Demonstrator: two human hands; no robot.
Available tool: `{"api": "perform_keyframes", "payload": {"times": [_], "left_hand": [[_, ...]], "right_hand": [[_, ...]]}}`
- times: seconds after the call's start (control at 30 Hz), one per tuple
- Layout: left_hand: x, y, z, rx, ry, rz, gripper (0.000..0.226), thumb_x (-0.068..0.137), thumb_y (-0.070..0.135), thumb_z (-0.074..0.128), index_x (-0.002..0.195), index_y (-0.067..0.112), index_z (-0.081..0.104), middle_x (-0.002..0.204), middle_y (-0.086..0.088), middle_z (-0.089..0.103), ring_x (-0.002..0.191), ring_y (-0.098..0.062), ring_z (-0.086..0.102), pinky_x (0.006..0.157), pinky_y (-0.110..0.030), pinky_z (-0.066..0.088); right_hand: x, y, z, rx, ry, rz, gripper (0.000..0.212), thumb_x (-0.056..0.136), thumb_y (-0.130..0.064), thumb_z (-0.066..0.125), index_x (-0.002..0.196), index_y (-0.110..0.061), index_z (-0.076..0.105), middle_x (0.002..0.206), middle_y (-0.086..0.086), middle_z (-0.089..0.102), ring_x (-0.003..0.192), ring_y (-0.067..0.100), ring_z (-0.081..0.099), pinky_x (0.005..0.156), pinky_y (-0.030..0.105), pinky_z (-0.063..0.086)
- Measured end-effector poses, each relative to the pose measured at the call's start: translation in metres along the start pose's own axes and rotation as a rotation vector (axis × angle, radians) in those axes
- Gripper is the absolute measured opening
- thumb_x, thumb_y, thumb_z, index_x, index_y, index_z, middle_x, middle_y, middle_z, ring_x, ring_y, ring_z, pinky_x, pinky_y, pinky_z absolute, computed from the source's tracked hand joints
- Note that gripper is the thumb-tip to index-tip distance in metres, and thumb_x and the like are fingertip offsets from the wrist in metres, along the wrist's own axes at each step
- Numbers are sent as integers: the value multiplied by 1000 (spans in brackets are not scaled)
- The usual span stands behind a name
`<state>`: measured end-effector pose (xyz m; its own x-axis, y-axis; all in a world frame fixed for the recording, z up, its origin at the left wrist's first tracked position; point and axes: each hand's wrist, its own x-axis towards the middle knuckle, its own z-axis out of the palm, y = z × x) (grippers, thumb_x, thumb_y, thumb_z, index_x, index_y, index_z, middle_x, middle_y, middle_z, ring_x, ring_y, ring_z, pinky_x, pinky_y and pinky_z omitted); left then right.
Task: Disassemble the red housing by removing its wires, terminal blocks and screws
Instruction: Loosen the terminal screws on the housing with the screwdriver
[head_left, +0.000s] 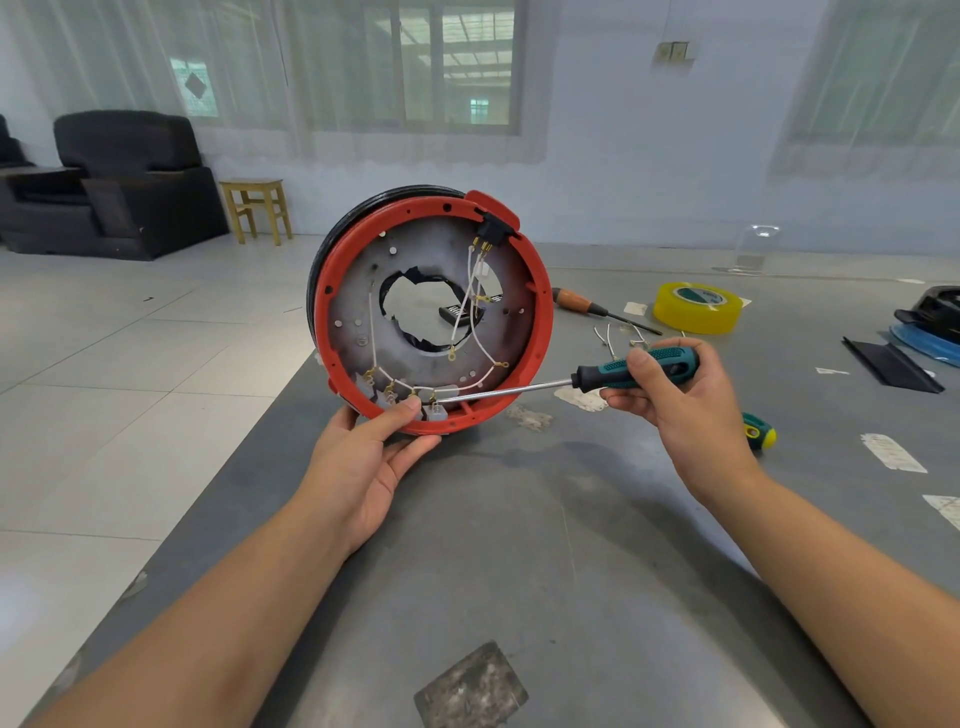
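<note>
Grey table (519, 545), yellow tape roll (697, 307), wooden-handled screwdriver (597, 307), possibly loose wires (623, 338)

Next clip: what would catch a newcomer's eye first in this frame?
The red housing, stood on edge at the table's near-left corner, white wires strung inside. The left hand steadies its lower rim while the right hand holds a teal-handled screwdriver, tip at the bottom terminal blocks.

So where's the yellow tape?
In the head view the yellow tape lies on the grey table, far right, past the right hand and just right of the wooden-handled screwdriver.
</note>
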<state>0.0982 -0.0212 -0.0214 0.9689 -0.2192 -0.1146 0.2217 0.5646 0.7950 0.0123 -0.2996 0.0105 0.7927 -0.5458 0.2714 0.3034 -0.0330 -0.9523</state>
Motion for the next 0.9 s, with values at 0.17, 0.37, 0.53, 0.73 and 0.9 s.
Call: {"api": "perform_keyframes", "payload": {"times": [0.17, 0.37, 0.53, 0.73, 0.9], "left_hand": [[0, 0, 0, 11, 6, 0, 42, 93, -1, 72, 133, 4, 61, 117, -16, 78, 104, -33, 78, 76, -38, 66], [2, -1, -1, -22, 39, -2, 35, 95, 0, 71, 128, 1, 62, 114, -16, 79, 103, -30, 78, 76, -38, 66], [2, -2, -1, -8, 60, 19, 45, 93, -1, 73, 136, 1, 58, 119, -16, 77, 105, -30, 78, 74, -36, 65], [0, -2, 1, -3, 46, 48, 47, 91, -4, 74, 133, 11, 58, 114, -11, 79, 101, -31, 79, 74, -36, 66], [1, -3, 1, 4, 46, 59, 52, 91, -6, 74, 133, 17, 55, 114, -12, 79, 101, -33, 79, 79, -40, 66]], "right_hand": [[0, 1, -3, -29, -33, -38, 33, 95, -22, 70, 122, -18, 52, 119, 16, 61, 90, 28, 78, 78, 37, 64], [-2, 1, -1, -75, -75, -88, 25, 97, -15, 68, 114, -26, 53, 115, 9, 61, 95, 22, 77, 81, 34, 64], [-4, -7, 6, -109, -70, -153, 21, 98, -18, 68, 109, -27, 53, 100, -2, 67, 87, 22, 78, 75, 29, 63], [-4, -18, 9, -136, -18, -229, 28, 96, -21, 71, 116, -22, 52, 103, -1, 64, 84, 22, 78, 72, 31, 64], [-5, -22, 9, -185, -38, -246, 27, 95, -27, 73, 110, -32, 52, 104, 2, 64, 82, 23, 78, 74, 38, 65]]}}
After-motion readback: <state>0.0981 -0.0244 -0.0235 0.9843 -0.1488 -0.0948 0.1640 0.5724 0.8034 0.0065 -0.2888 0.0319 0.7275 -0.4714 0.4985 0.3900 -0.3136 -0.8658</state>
